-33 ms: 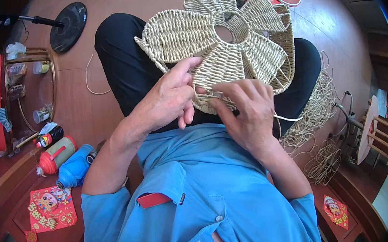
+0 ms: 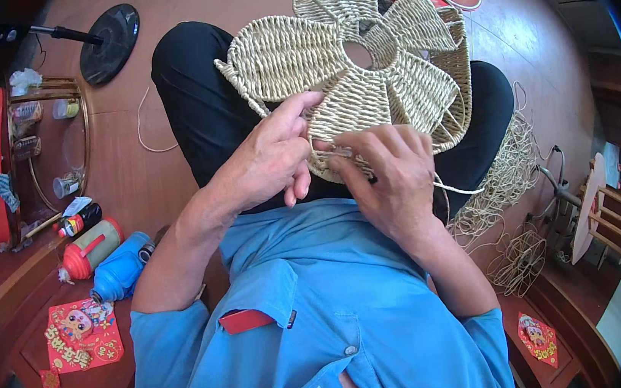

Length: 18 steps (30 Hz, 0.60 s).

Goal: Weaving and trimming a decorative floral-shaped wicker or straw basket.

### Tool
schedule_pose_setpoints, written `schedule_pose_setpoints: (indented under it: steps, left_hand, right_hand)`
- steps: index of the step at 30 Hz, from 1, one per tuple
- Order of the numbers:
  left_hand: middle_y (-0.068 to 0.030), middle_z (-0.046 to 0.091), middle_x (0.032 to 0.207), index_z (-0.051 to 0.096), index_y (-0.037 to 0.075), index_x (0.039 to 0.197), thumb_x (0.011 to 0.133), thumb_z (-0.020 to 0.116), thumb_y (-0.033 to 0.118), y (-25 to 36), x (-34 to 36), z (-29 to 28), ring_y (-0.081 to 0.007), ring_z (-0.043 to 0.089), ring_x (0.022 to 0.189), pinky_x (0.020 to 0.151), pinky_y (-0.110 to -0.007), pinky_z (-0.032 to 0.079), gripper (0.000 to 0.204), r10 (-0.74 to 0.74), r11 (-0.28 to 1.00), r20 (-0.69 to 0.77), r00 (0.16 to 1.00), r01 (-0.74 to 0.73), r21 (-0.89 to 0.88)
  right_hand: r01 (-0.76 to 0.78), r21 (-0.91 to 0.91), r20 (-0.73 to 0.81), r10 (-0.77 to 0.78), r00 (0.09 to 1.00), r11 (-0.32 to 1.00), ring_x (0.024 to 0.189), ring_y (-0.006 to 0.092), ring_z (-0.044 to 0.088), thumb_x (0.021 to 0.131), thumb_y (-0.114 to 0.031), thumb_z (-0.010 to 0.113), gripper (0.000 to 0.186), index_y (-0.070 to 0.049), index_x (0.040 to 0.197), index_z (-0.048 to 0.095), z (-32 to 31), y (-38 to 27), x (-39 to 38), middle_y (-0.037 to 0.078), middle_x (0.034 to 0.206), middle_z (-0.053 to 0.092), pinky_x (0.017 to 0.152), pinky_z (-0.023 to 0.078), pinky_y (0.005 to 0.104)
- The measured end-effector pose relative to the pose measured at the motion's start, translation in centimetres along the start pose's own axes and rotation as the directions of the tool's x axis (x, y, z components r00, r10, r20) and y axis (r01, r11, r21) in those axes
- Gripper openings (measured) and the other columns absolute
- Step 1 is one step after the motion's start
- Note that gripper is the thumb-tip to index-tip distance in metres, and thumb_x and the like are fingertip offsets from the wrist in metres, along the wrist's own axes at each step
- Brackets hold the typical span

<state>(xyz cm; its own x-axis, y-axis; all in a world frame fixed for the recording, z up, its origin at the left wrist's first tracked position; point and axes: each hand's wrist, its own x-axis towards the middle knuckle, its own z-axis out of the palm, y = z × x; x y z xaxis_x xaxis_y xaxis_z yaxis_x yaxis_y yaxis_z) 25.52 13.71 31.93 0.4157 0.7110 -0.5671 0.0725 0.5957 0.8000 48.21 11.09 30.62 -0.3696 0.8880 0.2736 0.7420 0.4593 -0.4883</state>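
Your right hand pinches the near side of the woven piece across your lap; whether your left hand grips, I can't tell. A loose pinch might slacken the weave; the trailing cord might snag in the tangled heap past the lap's right edge.

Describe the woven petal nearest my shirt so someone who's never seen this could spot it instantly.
Across the black trousers lies a pale woven flower shape with a round hole in its middle. From that hole, follow the petal pointing toward the blue shirt. It alone has the left hand at its side and the right hand at its lower end.
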Motion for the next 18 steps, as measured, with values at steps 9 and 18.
schedule_pose_setpoints:
  steps: [9, 18]
  left_hand:
    - [-0.0095, 0.069, 0.11, 0.056, 0.003, 0.155, 0.101, 0.068, 0.002, -0.4, -1.4, 1.4, -0.0135, 0.066, 0.073, 0.063, -0.029, 0.055, 0.056, 0.626, 0.623, -0.193, 0.755, -0.336, 0.706]
    - [0.0081, 0.058, 0.087, 0.071, 0.006, 0.101, 0.106, 0.078, 0.022, -2.8, -2.5, -5.6, -0.0019, 0.05, 0.08, 0.068, -0.023, 0.042, 0.018, 0.312, 0.926, -0.064, 0.948, -0.288, 0.244]
  right_hand:
    - [-0.175, 0.305, 0.16, 0.131, 0.978, 0.936, 0.089, 0.0195, 0.068, 0.097, -0.016, 0.082, 0.009, -0.012, 0.104, 0.078, -0.6, -0.6, 2.4, -0.001, 0.099, 0.075, 0.083, 0.046, 0.0373]
    - [-0.061, 0.998, 0.067, 0.356, 0.932, -0.029, 0.104, 0.0177, 0.063, 0.114, -0.022, 0.062, 0.036, 0.005, 0.139, 0.067, -11.0, 11.1, 5.5, 0.008, 0.113, 0.071, 0.09, 0.05, 0.0327]
